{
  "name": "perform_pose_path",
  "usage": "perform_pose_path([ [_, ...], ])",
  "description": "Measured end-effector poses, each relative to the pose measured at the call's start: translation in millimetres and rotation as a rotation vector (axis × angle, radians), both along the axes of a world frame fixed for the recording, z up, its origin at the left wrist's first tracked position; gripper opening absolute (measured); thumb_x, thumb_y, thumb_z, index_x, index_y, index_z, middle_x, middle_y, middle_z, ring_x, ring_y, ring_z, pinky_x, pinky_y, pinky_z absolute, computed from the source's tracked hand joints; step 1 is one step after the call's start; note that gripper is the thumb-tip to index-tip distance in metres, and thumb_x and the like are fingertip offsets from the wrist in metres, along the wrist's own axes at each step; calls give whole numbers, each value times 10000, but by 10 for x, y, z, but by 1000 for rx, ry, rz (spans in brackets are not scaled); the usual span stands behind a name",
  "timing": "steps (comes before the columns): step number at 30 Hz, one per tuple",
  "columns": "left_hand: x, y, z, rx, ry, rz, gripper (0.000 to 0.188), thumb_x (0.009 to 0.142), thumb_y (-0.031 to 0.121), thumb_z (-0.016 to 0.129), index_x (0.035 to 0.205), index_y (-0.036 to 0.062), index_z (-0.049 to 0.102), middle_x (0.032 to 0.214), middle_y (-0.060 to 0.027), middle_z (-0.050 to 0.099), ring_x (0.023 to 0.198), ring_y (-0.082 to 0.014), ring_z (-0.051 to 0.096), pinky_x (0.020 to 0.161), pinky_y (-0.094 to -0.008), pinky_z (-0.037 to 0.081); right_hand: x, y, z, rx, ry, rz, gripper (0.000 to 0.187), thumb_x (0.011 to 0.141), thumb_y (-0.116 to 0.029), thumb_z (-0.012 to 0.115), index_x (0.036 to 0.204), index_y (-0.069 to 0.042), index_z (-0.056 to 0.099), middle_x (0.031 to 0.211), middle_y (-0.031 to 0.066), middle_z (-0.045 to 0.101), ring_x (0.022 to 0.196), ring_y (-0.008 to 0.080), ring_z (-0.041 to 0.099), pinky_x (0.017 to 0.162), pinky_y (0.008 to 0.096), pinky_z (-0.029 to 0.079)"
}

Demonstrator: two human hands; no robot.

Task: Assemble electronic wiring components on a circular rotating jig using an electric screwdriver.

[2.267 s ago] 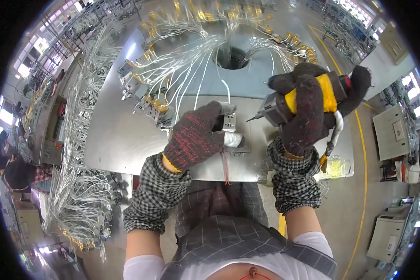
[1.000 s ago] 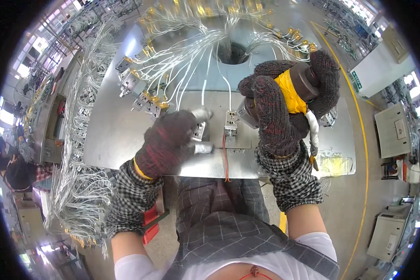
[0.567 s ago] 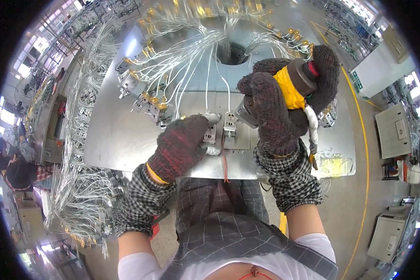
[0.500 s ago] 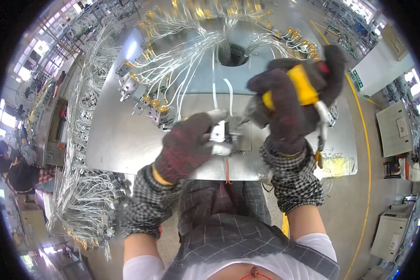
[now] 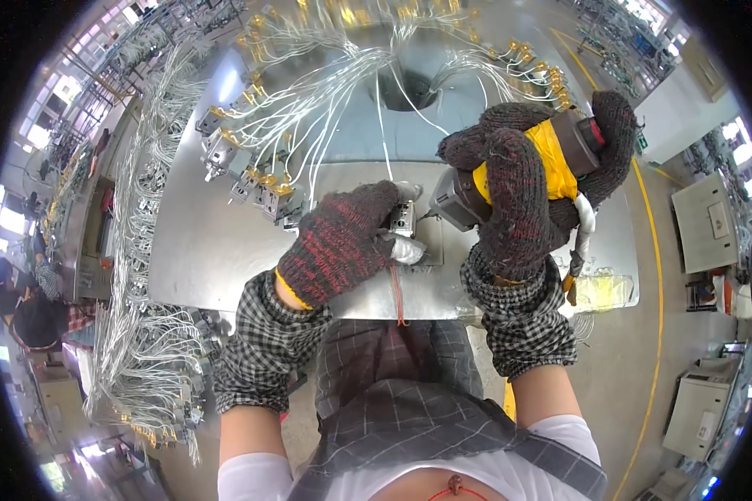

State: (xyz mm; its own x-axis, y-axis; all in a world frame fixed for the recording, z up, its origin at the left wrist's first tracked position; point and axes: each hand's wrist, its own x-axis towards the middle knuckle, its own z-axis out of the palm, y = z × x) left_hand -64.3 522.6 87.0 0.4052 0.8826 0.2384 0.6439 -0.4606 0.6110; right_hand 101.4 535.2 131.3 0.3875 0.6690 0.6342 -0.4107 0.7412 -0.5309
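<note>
My left hand [image 5: 336, 246], in a dark red-flecked knit glove with white-wrapped fingertips, pinches a small silver metal box [image 5: 403, 219] between thumb and fingers. The box sits low over a flat plate [image 5: 433, 249] on the metal table. In my right hand [image 5: 514, 188], gloved alike, is a power screwdriver [image 5: 551, 154] with yellow tape round its dark body. Its thin bit points left at the right side of the box; whether they touch I cannot tell. One white cable [image 5: 384, 138] runs down from the table's hole toward my left hand.
Silver boxes with bundled white cables and gold connectors [image 5: 263, 188] ring the metal table's [image 5: 209, 275] far side round a dark hole [image 5: 409, 90]. Long cable bundles [image 5: 146, 334] hang at the left. A yellow pad [image 5: 602, 294] lies front right. People [image 5: 38, 309] sit far left.
The silver box has turned in my left fingers, its bright white face no longer showing. Both hands, blurred before, are steadier, and the screwdriver has shifted slightly left. A white cable beside the box has moved away.
</note>
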Motion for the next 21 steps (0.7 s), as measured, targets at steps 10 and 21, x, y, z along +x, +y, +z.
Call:
perform_pose_path([
  [10,-2,72,-70,-62,-26,-69,572,732,373,823,1174,66,630,1003,-168,694,937,-354,684,800,-436,544,45,165,-177,224,-406,-122,733,826,-15,765,1425,-74,346,1021,184,641,761,265,693,684,421,630],
  [21,-36,-15,198,-190,-31,-5,580,771,88,772,1301,26,544,1095,-167,702,972,-271,699,805,-382,579,69,153,-145,250,-457,-245,757,819,19,759,1447,-103,352,1011,205,652,813,268,704,655,392,639],
])
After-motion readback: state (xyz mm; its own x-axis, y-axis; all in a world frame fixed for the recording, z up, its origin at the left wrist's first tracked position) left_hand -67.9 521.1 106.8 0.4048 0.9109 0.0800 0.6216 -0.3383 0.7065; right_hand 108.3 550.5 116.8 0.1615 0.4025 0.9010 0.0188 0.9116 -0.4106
